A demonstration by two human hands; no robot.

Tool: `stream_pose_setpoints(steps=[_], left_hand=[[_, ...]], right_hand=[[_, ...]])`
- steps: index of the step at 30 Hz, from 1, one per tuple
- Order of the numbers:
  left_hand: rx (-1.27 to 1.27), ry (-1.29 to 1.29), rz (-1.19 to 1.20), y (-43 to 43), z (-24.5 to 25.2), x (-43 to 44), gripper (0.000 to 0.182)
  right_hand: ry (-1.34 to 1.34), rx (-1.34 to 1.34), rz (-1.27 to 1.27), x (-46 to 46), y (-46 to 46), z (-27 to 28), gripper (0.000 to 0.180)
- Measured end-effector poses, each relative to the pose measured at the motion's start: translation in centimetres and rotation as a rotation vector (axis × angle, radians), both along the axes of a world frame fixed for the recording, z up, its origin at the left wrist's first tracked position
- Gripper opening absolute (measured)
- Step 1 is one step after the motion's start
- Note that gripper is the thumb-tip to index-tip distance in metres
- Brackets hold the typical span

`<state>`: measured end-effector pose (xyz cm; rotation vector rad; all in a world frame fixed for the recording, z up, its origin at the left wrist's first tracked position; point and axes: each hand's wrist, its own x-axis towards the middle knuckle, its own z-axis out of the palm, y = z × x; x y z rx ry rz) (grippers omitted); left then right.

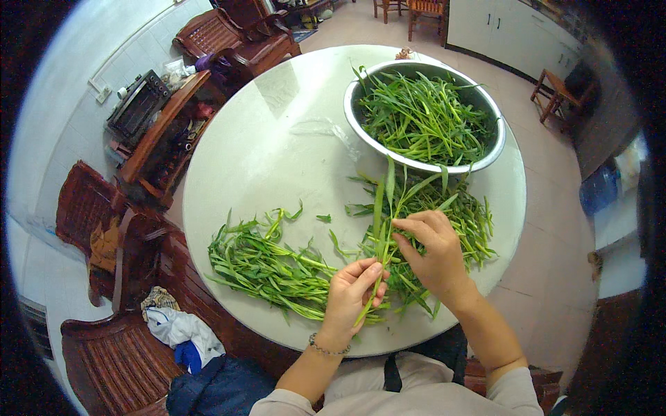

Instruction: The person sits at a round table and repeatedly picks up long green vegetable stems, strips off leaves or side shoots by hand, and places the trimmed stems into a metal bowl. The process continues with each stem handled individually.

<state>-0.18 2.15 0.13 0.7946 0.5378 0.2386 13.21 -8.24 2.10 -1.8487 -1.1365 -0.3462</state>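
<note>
My left hand (356, 291) grips a green leafy stalk (386, 236), which looks like water spinach, with its leaves pointing away from me. Beside it is my right hand (432, 249); thumb and forefinger are apart, their tips at the upper stem. Whether they touch it is hard to tell. Under and behind the right hand lies a heap of greens (468, 223), its cut stem ends to the right. Another pile of long stalks (276, 270) spreads to the left, partly hidden by my left hand. At the far right of the table, a metal basin (424, 167) is heaped with loose greens (421, 114).
All this rests on a round pale table (250, 171). A leaf scrap (323, 218) and a clear plastic film (322, 127) lie on it. A wooden bench (119, 359) with clothes (182, 330) stands at the left, near a wooden cabinet (166, 122) carrying a black appliance (139, 106).
</note>
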Motion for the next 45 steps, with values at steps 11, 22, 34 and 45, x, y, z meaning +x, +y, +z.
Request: stream_pose_setpoints(steps=[11,22,34,45], left_hand=[[-0.109,-0.025,-0.035,0.6,-0.3,-0.5,0.016],[-0.224,0.002,-0.104,1.2,-0.3,-0.8,0.02],[-0.253,-0.025,-0.131,1.2,-0.2,-1.2,0.015],[-0.076,-0.024,0.11,1.2,-0.9,-1.0,0.012]], right_hand=[[0.741,0.218,-0.165,1.3,-0.4,0.7,0.004],[0.258,0.01,-0.065,1.4,-0.6,2.1,0.016],[0.249,-0.015,0.012,1.5,-0.3,1.5,0.009],[-0.114,-0.005,-0.247,3.8,-1.4,1.8,0.027]])
